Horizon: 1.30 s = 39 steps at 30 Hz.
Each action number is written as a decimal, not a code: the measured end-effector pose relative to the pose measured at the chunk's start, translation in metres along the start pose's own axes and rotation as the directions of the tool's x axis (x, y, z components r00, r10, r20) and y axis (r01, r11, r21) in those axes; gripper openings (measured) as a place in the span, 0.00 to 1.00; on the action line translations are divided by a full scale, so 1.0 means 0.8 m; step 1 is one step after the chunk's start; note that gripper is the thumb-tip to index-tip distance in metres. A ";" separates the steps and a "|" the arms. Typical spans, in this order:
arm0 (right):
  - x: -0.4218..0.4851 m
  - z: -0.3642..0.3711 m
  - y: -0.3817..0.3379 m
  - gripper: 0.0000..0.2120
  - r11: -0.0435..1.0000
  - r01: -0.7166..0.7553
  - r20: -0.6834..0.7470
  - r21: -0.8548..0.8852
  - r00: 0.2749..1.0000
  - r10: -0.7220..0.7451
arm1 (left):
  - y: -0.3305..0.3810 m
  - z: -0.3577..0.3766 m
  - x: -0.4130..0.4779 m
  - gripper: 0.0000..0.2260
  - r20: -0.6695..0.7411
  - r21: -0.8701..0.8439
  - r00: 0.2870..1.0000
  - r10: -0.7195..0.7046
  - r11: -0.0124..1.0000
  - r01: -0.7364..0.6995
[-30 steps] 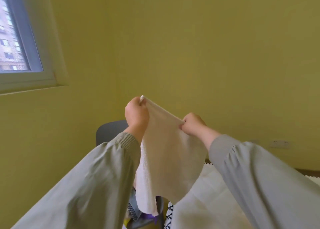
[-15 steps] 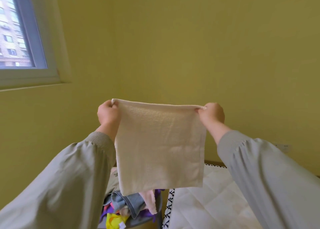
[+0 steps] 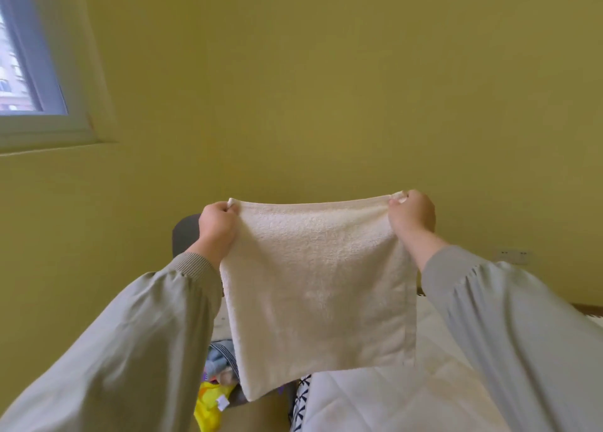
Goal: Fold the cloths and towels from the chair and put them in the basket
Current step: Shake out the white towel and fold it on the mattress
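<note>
A cream towel (image 3: 319,288) hangs spread flat in the air in front of me. My left hand (image 3: 217,227) pinches its top left corner. The top right corner is pinched by my right hand (image 3: 412,216). Behind my left hand shows the dark back of the chair (image 3: 186,232). Below the towel lies a heap of cloths (image 3: 218,366), grey-blue, purple and yellow, mostly hidden by the towel and my left sleeve. No basket is in view.
A white quilted mattress (image 3: 385,399) with a black-and-white patterned edge fills the lower right. Yellow walls meet in a corner ahead. A window (image 3: 29,72) is at the upper left, and a wall socket (image 3: 512,255) at the right.
My hands have pulled apart, stretching the towel from a bunched drape into a flat square. The towel has since shifted right and lower in view.
</note>
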State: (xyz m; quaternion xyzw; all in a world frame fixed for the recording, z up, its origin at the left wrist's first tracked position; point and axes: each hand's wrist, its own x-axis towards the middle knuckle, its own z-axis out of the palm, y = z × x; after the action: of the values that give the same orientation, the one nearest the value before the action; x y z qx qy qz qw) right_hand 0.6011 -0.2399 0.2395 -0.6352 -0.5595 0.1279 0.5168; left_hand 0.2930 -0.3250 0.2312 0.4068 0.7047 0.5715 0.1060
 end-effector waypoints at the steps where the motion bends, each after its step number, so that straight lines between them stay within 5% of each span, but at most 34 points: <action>1: 0.001 0.000 0.017 0.13 0.999 -0.012 0.016 -0.034 1.000 0.013 | -0.008 0.012 -0.003 0.17 0.034 0.023 0.999 -0.007 1.000 0.007; 7: 0.016 0.023 0.138 0.08 0.971 -0.138 0.082 -0.193 0.984 0.156 | -0.069 0.121 -0.015 0.11 0.209 0.200 0.976 -0.056 0.980 0.013; 15: 0.043 0.104 0.294 0.08 0.943 -0.246 0.100 -0.225 0.957 0.273 | -0.186 0.277 -0.020 0.09 0.223 0.381 0.968 -0.116 0.924 0.023; 18: 0.046 0.133 0.338 0.10 0.905 -0.347 0.128 -0.247 0.914 0.386 | -0.226 0.322 -0.021 0.10 0.235 0.167 0.909 -0.343 0.936 0.310; 20: 0.044 0.156 0.357 0.10 0.877 -0.446 0.189 -0.179 0.859 0.476 | -0.247 0.346 -0.024 0.10 0.348 -0.029 0.764 -0.543 0.809 0.588; 22: 0.040 0.179 0.373 0.06 0.784 -0.620 0.308 -0.024 0.741 0.596 | -0.266 0.365 -0.027 0.13 0.468 -0.108 0.649 -0.600 0.689 0.716; 24: 0.038 0.195 0.385 0.11 0.670 -0.734 0.388 0.105 0.651 0.652 | -0.278 0.376 -0.027 0.14 0.525 -0.180 0.614 -0.590 0.628 0.757; 29: 0.068 0.207 0.385 0.05 0.696 -0.697 0.336 0.172 0.705 0.624 | -0.267 0.394 0.002 0.15 0.562 -0.296 0.630 -0.536 0.581 0.758; 34: 0.104 0.199 0.376 0.09 0.778 -0.600 0.250 0.188 0.795 0.553 | -0.240 0.402 0.025 0.17 0.594 -0.404 0.665 -0.453 0.547 0.733; 39: 0.074 0.181 0.394 0.07 0.770 -0.623 0.211 0.140 0.778 0.592 | -0.265 0.384 -0.017 0.01 0.416 -0.272 0.635 -0.651 0.577 0.770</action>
State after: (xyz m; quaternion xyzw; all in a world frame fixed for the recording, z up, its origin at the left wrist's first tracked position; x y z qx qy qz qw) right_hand 0.6961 -0.0653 -0.0508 -0.7144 -0.3459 0.3934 0.4640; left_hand 0.3950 -0.1166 -0.0616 0.1265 0.6440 0.5569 0.5091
